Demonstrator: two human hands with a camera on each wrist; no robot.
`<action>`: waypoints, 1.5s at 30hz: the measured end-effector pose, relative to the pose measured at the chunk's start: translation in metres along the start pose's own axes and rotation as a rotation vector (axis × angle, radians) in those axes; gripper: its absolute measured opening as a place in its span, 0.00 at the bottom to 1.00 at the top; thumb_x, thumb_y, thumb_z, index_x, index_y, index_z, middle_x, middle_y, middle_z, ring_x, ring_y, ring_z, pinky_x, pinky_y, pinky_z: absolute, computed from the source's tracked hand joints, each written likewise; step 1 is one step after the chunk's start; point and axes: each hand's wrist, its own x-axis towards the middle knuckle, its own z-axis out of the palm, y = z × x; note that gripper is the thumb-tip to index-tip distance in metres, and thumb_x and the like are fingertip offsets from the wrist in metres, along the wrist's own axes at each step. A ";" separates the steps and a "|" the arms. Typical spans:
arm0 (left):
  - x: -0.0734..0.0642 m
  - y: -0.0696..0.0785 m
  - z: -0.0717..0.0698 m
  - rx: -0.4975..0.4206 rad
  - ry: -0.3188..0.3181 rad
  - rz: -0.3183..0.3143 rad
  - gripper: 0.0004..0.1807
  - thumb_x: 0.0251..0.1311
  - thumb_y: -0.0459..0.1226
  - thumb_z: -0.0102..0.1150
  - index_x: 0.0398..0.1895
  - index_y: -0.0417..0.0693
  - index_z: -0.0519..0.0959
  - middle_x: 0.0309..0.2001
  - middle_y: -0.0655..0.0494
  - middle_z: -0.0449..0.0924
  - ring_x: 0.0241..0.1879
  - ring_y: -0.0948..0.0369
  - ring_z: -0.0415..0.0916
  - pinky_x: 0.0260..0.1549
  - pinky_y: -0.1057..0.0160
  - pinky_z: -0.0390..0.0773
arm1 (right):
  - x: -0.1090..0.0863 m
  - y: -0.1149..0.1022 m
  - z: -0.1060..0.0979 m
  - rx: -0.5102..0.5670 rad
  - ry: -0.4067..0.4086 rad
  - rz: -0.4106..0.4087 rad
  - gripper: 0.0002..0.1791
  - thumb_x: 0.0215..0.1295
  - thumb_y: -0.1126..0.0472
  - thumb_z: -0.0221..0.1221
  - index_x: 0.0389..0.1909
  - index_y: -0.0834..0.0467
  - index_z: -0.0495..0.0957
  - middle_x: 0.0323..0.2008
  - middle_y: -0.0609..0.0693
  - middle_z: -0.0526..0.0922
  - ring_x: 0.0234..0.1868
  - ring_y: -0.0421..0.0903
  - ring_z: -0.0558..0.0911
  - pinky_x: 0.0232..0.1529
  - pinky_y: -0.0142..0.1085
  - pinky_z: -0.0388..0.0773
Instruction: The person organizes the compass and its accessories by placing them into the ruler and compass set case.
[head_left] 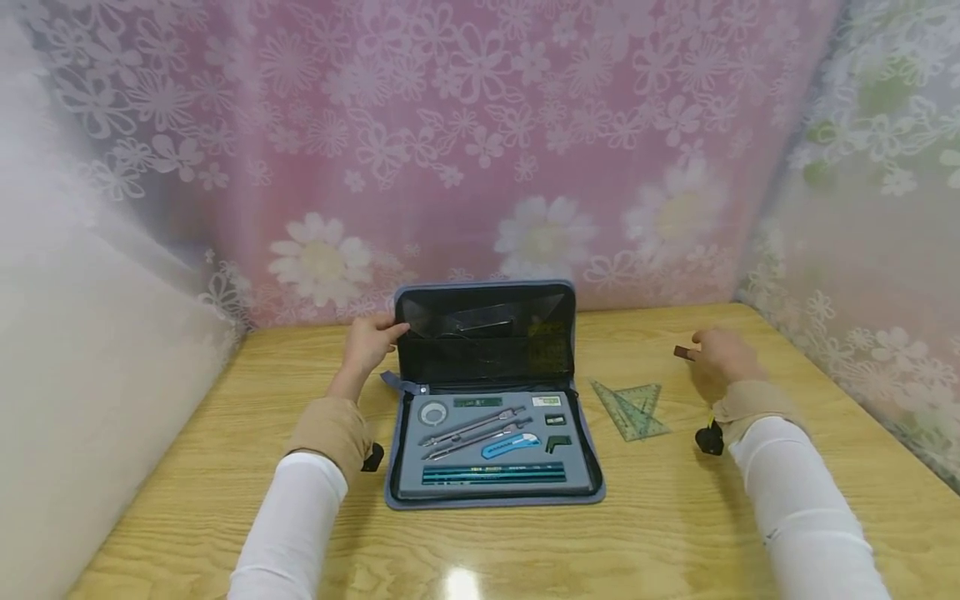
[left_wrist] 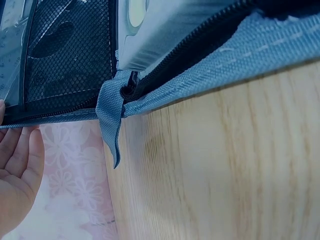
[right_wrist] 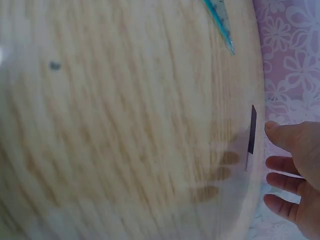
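Observation:
A blue zippered drawing-set case [head_left: 495, 503] lies open on the table, its lid standing up at the back. My left hand [head_left: 370, 346] pinches the lid's left edge, thumb inside and fingers behind. In the left wrist view, my left hand [left_wrist: 17, 175] is at that edge near the fabric zipper tab [left_wrist: 110, 117]. The tray holds two metal compasses, a blue cutter [head_left: 510, 446], pencils [head_left: 495, 473] and small pieces. At the far right, my right hand [head_left: 727, 358] is beside a small dark brown strip [right_wrist: 252, 130]. The right wrist view shows its fingers loosely extended, apart from the strip.
Two overlapping green transparent set squares [head_left: 633, 412] lie right of the case. Behind the wooden table [head_left: 637, 525] hangs a pink flowered curtain [head_left: 450, 167], with pale curtains on both sides. A small dark speck [right_wrist: 55, 65] shows in the right wrist view.

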 end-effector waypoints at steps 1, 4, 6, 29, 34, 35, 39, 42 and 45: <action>0.000 0.000 0.001 0.002 -0.003 0.003 0.16 0.61 0.40 0.58 0.43 0.36 0.82 0.44 0.40 0.80 0.36 0.48 0.80 0.38 0.55 0.79 | -0.002 0.001 0.001 0.004 -0.005 0.019 0.25 0.67 0.59 0.50 0.58 0.73 0.65 0.53 0.76 0.67 0.49 0.73 0.68 0.42 0.60 0.69; 0.000 0.000 0.002 -0.016 -0.009 0.000 0.16 0.61 0.40 0.58 0.43 0.36 0.82 0.43 0.40 0.80 0.36 0.48 0.80 0.38 0.55 0.79 | -0.006 0.002 0.004 -0.013 -0.011 0.068 0.28 0.67 0.55 0.49 0.59 0.72 0.63 0.53 0.77 0.66 0.50 0.75 0.65 0.45 0.63 0.66; 0.000 0.000 0.002 -0.027 -0.012 -0.006 0.16 0.61 0.40 0.58 0.45 0.36 0.81 0.44 0.40 0.80 0.37 0.48 0.80 0.38 0.55 0.79 | -0.009 0.004 0.006 0.002 -0.025 0.106 0.27 0.67 0.55 0.48 0.59 0.70 0.64 0.52 0.78 0.64 0.50 0.76 0.63 0.44 0.63 0.65; 0.004 -0.001 0.002 -0.044 -0.027 -0.033 0.21 0.62 0.41 0.57 0.53 0.37 0.77 0.51 0.39 0.76 0.40 0.47 0.79 0.41 0.54 0.78 | -0.013 0.002 0.007 0.340 0.248 -0.043 0.17 0.68 0.60 0.52 0.47 0.71 0.73 0.41 0.70 0.77 0.35 0.61 0.76 0.33 0.50 0.70; 0.003 0.000 0.002 -0.034 -0.021 -0.033 0.21 0.62 0.41 0.57 0.52 0.36 0.77 0.51 0.39 0.76 0.39 0.47 0.80 0.40 0.54 0.78 | -0.013 -0.029 -0.016 0.357 0.371 -0.160 0.16 0.68 0.59 0.53 0.45 0.70 0.75 0.36 0.67 0.79 0.32 0.59 0.79 0.26 0.44 0.74; 0.003 0.000 0.002 -0.035 -0.020 -0.034 0.21 0.62 0.41 0.57 0.52 0.36 0.77 0.51 0.39 0.76 0.39 0.47 0.80 0.40 0.54 0.78 | -0.014 -0.037 -0.021 0.361 0.373 -0.174 0.17 0.68 0.58 0.53 0.45 0.69 0.75 0.36 0.66 0.79 0.32 0.58 0.79 0.25 0.43 0.74; 0.003 -0.001 0.001 -0.046 -0.008 -0.039 0.20 0.61 0.41 0.57 0.52 0.37 0.78 0.51 0.40 0.77 0.40 0.47 0.79 0.40 0.54 0.78 | -0.013 -0.074 -0.039 0.406 0.399 -0.235 0.15 0.66 0.57 0.56 0.40 0.67 0.77 0.35 0.63 0.79 0.31 0.54 0.76 0.27 0.42 0.72; 0.004 -0.002 0.002 -0.047 -0.003 -0.039 0.20 0.61 0.41 0.57 0.52 0.38 0.78 0.50 0.41 0.77 0.40 0.48 0.79 0.40 0.55 0.78 | -0.012 -0.100 -0.047 0.435 0.364 -0.307 0.14 0.67 0.59 0.55 0.41 0.67 0.79 0.35 0.62 0.79 0.29 0.52 0.73 0.27 0.42 0.69; 0.003 -0.002 0.002 -0.042 -0.008 -0.038 0.20 0.62 0.41 0.57 0.53 0.38 0.78 0.51 0.41 0.77 0.40 0.48 0.79 0.40 0.55 0.78 | -0.010 -0.124 -0.053 0.373 0.295 -0.425 0.13 0.69 0.63 0.51 0.44 0.68 0.78 0.36 0.60 0.78 0.29 0.50 0.72 0.29 0.42 0.68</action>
